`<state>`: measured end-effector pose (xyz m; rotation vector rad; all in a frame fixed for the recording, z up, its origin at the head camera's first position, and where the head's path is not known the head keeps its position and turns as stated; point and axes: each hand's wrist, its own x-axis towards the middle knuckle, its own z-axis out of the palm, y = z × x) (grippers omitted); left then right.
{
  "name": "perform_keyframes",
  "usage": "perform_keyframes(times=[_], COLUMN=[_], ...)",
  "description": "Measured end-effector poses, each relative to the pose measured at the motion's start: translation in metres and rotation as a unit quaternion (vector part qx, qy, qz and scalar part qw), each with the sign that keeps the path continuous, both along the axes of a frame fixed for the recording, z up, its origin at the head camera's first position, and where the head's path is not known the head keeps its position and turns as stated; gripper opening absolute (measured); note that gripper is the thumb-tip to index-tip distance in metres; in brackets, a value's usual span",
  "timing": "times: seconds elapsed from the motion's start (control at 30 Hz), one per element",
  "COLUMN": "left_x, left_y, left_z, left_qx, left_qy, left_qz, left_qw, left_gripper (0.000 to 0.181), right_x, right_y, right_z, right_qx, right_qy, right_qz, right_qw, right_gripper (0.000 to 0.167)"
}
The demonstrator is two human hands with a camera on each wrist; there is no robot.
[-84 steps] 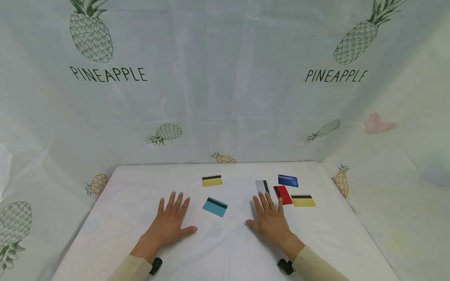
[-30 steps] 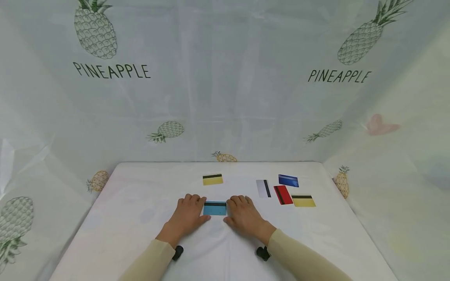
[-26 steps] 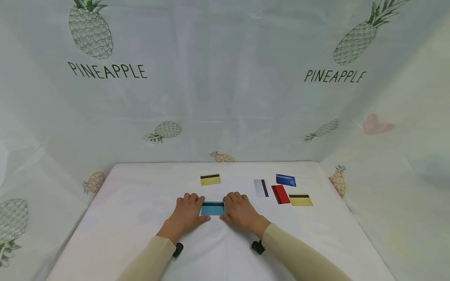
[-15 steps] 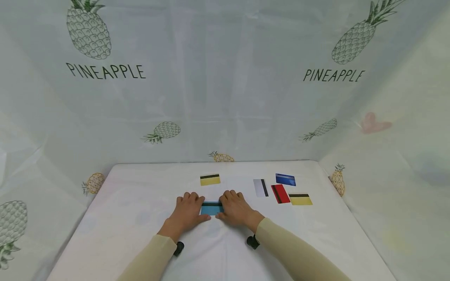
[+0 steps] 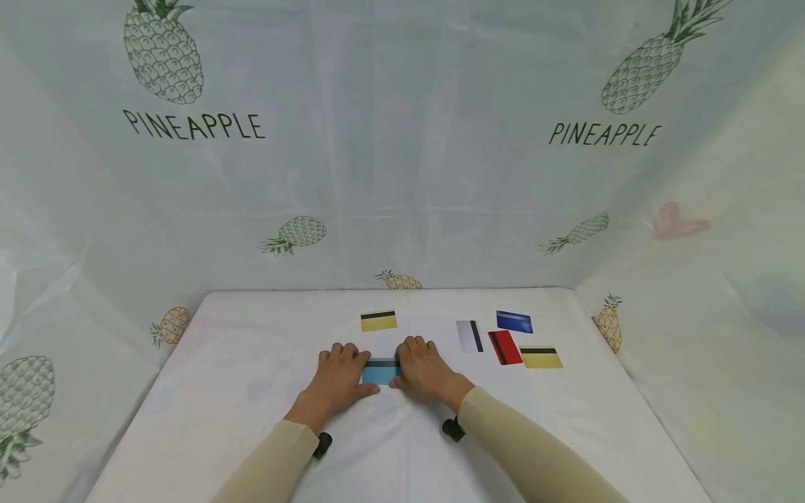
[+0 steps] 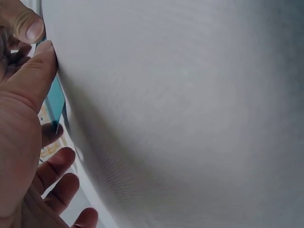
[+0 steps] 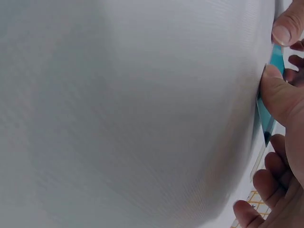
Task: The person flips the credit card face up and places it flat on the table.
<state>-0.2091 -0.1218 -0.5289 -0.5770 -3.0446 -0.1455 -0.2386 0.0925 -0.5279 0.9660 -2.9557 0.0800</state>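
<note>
A light-blue magnetic stripe card (image 5: pixel 377 375) lies on the white-covered table between both hands, its dark stripe along the far side. My left hand (image 5: pixel 336 378) holds its left end, thumb on the near edge and index finger on the far edge. At the other end, my right hand (image 5: pixel 425 370) grips the card and covers its right edge. In the left wrist view, a sliver of the blue card (image 6: pixel 56 102) shows behind the left thumb. The right wrist view has the card (image 7: pixel 266 116) between right thumb and fingers, with a left fingertip close by.
Beyond the hands lies a yellow card (image 5: pixel 379 321). To the right are a silver card (image 5: pixel 469 337), a red card (image 5: pixel 505 347), a blue card (image 5: pixel 514 321) and another yellow card (image 5: pixel 542 358). A pineapple-print sheet (image 5: pixel 402 175) hangs behind the table (image 5: pixel 251 321).
Both hands came from lying spread on the table to the light-blue card, which turned from slanted to straight. Lately the right hand has slid left, further over the card's right end.
</note>
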Motion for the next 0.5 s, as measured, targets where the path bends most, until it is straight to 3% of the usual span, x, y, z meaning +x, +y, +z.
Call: perform_keyframes(times=[0.37, 0.5], left_x=[-0.0040, -0.0056], left_y=[0.0018, 0.0026], left_z=[-0.0040, -0.0032], left_qx=[0.027, 0.016], left_qy=[0.020, 0.026], left_qz=[-0.017, -0.017], left_qw=[0.9993, 0.9994], left_gripper=[0.070, 0.070], right_x=[0.0014, 0.0032], right_y=[0.0037, 0.0038], right_z=[-0.0047, -0.0055], right_qx=[-0.003, -0.003], right_qy=[0.064, 0.079], right_qz=[0.026, 0.035], right_qw=[0.9976, 0.9963], right_gripper=[0.058, 0.056])
